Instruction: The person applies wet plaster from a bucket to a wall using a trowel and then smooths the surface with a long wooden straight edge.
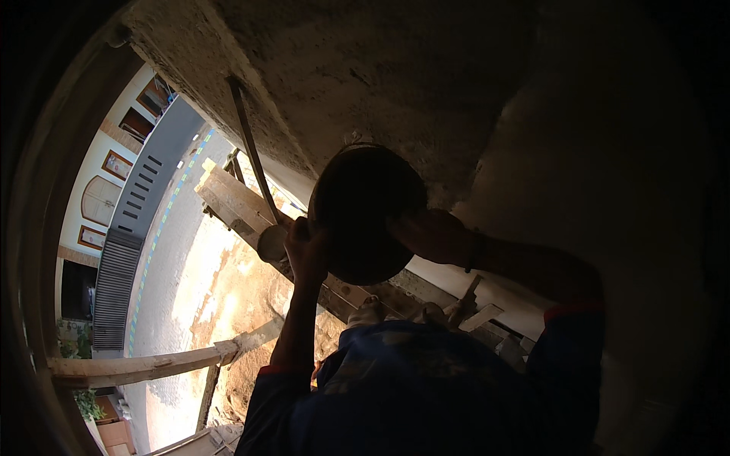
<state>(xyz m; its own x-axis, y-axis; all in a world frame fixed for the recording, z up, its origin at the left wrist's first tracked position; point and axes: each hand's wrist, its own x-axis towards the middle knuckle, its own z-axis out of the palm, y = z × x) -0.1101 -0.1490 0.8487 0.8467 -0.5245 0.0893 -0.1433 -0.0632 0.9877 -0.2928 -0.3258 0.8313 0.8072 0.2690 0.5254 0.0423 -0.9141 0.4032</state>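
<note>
A dark round bucket [369, 209] is in front of my body, its opening toward me and its inside too dark to make out. A thin wire handle [354, 138] shows at its far rim. My left hand [306, 247] is closed on the bucket's left edge, thumb up. Over the bucket's right side reaches my right hand [433, 234], its fingers lost in the shadow of the opening. A small rounded grey thing [271, 245], perhaps a pot, sits just left of my left hand; whether I touch it is unclear.
Rough plaster wall [395, 68] rises ahead, with smoother wall [578, 175] to the right. Wooden scaffold planks [243, 201] run below me, and a slanting bar [255, 152] stands behind them. A wooden rail [152, 367] crosses at left, above a sunlit street [163, 304] far below.
</note>
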